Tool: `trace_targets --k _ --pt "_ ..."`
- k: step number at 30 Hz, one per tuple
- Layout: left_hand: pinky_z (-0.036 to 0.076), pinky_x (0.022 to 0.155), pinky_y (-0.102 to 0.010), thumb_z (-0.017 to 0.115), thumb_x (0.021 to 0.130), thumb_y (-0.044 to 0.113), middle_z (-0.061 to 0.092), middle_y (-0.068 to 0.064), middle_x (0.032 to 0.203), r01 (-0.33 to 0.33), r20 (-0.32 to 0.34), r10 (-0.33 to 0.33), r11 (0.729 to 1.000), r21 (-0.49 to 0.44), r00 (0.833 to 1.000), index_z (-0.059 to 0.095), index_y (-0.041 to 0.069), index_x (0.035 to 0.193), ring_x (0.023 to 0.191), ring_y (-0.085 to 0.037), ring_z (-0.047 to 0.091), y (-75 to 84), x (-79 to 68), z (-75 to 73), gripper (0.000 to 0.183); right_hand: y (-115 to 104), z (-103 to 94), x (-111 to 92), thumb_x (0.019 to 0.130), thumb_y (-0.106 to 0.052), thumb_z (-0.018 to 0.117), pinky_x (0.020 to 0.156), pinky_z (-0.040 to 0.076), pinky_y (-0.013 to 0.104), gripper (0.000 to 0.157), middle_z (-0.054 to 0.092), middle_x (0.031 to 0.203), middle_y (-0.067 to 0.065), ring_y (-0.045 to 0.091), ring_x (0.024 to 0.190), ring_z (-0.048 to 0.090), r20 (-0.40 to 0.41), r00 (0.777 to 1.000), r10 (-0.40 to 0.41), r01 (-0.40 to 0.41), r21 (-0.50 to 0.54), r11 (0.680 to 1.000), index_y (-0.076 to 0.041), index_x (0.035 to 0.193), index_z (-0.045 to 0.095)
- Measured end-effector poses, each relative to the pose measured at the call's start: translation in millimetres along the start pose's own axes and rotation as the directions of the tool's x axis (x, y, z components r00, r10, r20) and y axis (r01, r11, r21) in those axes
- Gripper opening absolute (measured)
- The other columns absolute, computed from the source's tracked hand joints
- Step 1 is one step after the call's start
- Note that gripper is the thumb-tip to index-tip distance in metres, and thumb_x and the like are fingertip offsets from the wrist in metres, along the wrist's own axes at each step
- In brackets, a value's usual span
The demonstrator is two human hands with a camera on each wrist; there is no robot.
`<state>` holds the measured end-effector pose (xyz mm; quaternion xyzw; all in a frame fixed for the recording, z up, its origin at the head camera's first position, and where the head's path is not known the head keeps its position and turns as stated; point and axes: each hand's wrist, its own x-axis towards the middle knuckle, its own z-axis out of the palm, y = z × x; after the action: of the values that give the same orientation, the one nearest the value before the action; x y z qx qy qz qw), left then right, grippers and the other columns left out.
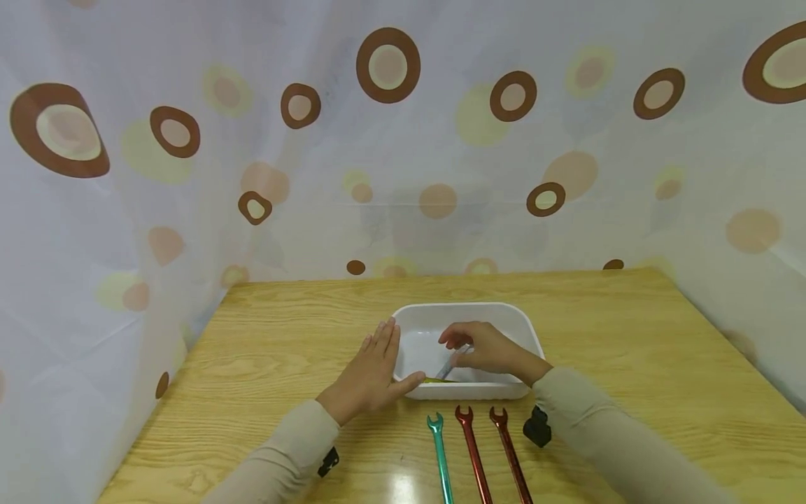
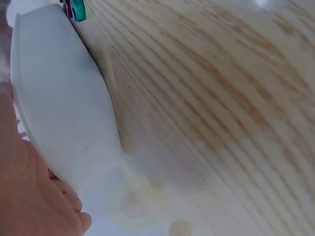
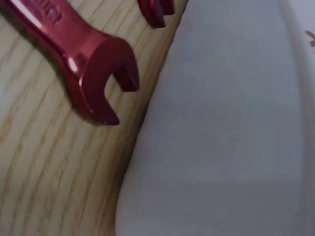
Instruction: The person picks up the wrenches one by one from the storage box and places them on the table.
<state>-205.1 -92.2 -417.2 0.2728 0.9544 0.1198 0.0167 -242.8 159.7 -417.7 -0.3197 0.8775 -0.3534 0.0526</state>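
Note:
A white tray (image 1: 478, 390) sits on the wooden table in the head view. My left hand (image 1: 371, 371) lies along its left end with straight fingers, the thumb over the near rim. In the left wrist view that hand (image 2: 29, 191) rests against the tray's outer wall (image 2: 64, 93). Inside the tray, my right hand (image 1: 488, 348) has bent fingers and holds a slender silver wrench (image 1: 448, 365), tilted, its lower end toward the tray floor. A yellow wrench (image 1: 436, 381) lies near the front wall, mostly hidden by that wall. The right wrist view misses the fingers.
In front of the tray lie a green wrench (image 1: 440, 455) and two red wrenches, one in the middle (image 1: 475, 455) and one on the right (image 1: 512, 455), open jaws toward the tray. A patterned cloth (image 1: 441, 175) hangs behind and beside the table (image 1: 283, 336).

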Motion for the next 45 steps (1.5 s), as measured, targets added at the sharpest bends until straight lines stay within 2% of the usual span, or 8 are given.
trace_targets --k 5,10,19,25,32,37,40,45 --pt "0.016 0.117 -0.047 0.033 0.093 0.068 0.006 -0.019 0.159 -0.001 0.009 0.001 1.0 0.003 1.0 0.013 -0.006 0.151 0.146 -0.033 0.007 -1.0 0.2 0.9 0.095 10 8.3 8 0.081 -0.002 0.074 0.087 0.052 0.042 0.029 0.068 0.106 0.009 0.026 0.099 0.063 0.035 0.999 0.003 0.001 -0.099 0.995 -0.003 0.109 0.068" --pt "0.016 0.117 -0.046 0.033 0.093 0.068 0.006 -0.019 0.159 0.001 0.009 -0.001 1.0 0.002 1.0 0.012 -0.006 0.151 0.146 -0.032 0.006 -1.9 -0.2 1.1 0.096 12 15.4 11 0.076 0.003 0.07 0.077 0.053 0.03 0.024 0.069 0.095 0.005 0.017 0.086 0.064 0.04 0.999 -0.022 0.03 -0.224 0.974 -0.004 0.099 0.073" --pt "0.014 0.117 -0.047 0.035 0.094 0.066 0.005 -0.019 0.159 -0.003 0.009 0.003 1.0 -0.014 1.0 0.012 -0.006 0.151 0.147 -0.032 0.006 -0.7 -2.3 0.0 0.094 5 13.4 9 0.08 -0.001 0.072 0.069 0.047 0.028 0.012 0.061 0.081 -0.004 0.008 0.075 0.052 0.106 0.993 -0.045 0.076 -0.305 0.949 -0.012 0.084 0.072" --pt "0.014 0.117 -0.047 0.034 0.094 0.067 0.004 -0.017 0.16 -0.004 0.002 0.004 1.0 -0.019 1.0 0.012 -0.005 0.151 0.147 -0.032 0.005 -0.7 -2.4 0.1 0.094 5 9.0 7 0.081 0.0 0.07 0.067 0.044 0.028 0.014 0.058 0.077 -0.005 0.007 0.072 0.049 0.176 0.984 -0.041 0.096 -0.317 0.944 -0.012 0.083 0.066" --pt "0.014 0.117 -0.046 0.034 0.094 0.067 0.003 -0.016 0.16 -0.002 0.005 0.002 1.0 -0.014 1.0 0.011 -0.004 0.152 0.147 -0.031 0.005 -1.2 -2.1 0.1 0.094 4 6.8 7 0.083 0.003 0.067 0.067 0.045 0.028 0.016 0.055 0.077 -0.006 0.008 0.072 0.049 0.223 0.974 0.029 0.044 -0.318 0.947 -0.012 0.082 0.061" --pt "0.014 0.117 -0.046 0.033 0.094 0.067 0.002 -0.017 0.16 -0.006 0.011 0.006 1.0 -0.006 1.0 0.01 -0.004 0.151 0.147 -0.032 0.005 -1.0 -1.6 0.4 0.094 1 5.0 6 0.086 0.0 0.065 0.07 0.046 0.029 0.014 0.056 0.079 -0.007 0.008 0.074 0.051 0.266 0.959 0.097 -0.009 -0.312 0.95 -0.012 0.083 0.062" --pt "0.014 0.117 -0.047 0.033 0.094 0.067 0.003 -0.017 0.16 -0.005 0.009 0.005 1.0 -0.001 1.0 0.011 -0.004 0.151 0.147 -0.032 0.005 -0.9 -1.6 0.3 0.094 -2 3.4 6 0.086 0.0 0.065 0.068 0.045 0.028 0.012 0.055 0.078 -0.007 0.008 0.072 0.048 0.284 0.956 0.076 0.016 -0.309 0.951 -0.011 0.084 0.063" --pt "0.014 0.117 -0.046 0.033 0.094 0.068 0.003 -0.016 0.16 0.004 0.01 -0.004 1.0 0.001 1.0 0.011 -0.003 0.152 0.147 -0.031 0.005 -1.2 -1.6 0.5 0.094 -5 1.9 5 0.083 0.001 0.068 0.064 0.042 0.027 0.011 0.055 0.073 -0.006 0.007 0.067 0.046 0.26 0.965 0.026 0.058 -0.311 0.949 -0.01 0.081 0.064"
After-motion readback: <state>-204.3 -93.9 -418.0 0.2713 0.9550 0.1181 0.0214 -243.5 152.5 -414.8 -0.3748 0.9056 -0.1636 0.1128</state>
